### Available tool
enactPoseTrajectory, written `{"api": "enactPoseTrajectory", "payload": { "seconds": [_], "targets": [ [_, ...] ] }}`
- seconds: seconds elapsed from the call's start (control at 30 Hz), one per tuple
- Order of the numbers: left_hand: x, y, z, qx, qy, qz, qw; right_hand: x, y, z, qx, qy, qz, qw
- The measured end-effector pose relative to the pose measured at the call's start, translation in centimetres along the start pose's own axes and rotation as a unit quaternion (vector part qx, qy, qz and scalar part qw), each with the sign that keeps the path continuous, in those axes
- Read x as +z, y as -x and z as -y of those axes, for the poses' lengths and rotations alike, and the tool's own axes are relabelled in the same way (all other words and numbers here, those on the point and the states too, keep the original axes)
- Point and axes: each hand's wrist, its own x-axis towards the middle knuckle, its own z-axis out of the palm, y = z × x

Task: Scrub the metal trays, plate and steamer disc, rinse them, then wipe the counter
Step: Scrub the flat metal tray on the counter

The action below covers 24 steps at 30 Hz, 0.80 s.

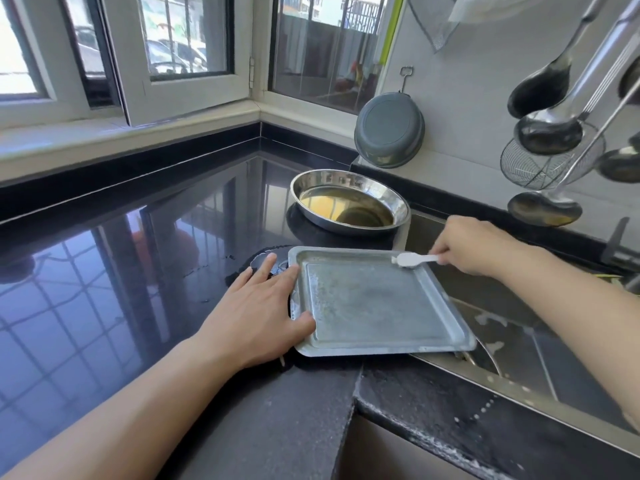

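Head view: metal tray braced for scrubbing at the sink edge.

The metal tray (377,303) lies flat between the 2 hands, its left part on the table (138,271), its right part overhanging the sink (519,351). The left hand (263,313) is spread along the left rim, thumb hooked over the lip. The right hand (474,247) pinches a small white brush (412,260), whose head is set on the far right corner; uncleaned surface extends toward the near-left. A steel plate (349,202) stands behind.

No text, label, brand, number or sign can be read anywhere, neither on the metalware, the counter, the wall nor through the windows.
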Motion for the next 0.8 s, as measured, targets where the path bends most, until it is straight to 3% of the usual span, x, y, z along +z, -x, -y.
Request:
{"api": "enactPoseTrajectory", "payload": {
  "seconds": [0.17, 0.43, 0.57, 0.8],
  "targets": [
    [0.0, -0.1, 0.0, 0.001, 0.002, 0.001, 1.0, 0.3, 0.7, 2.5, -0.06, 0.052, -0.011, 0.997],
    [0.0, -0.1, 0.0, 0.003, 0.005, 0.001, 1.0, 0.0, 2.5, 14.3, -0.118, -0.029, -0.006, 0.993],
    [0.1, -0.1, 0.1, 0.009, 0.003, 0.002, 1.0, 0.0, 3.8, 15.0, -0.097, -0.051, 0.011, 0.994],
    [0.6, -0.1, 0.1, 0.005, -0.011, 0.007, 1.0, -1.0, 7.5, 13.3, -0.147, 0.01, 0.095, 0.984]
  ]
}}
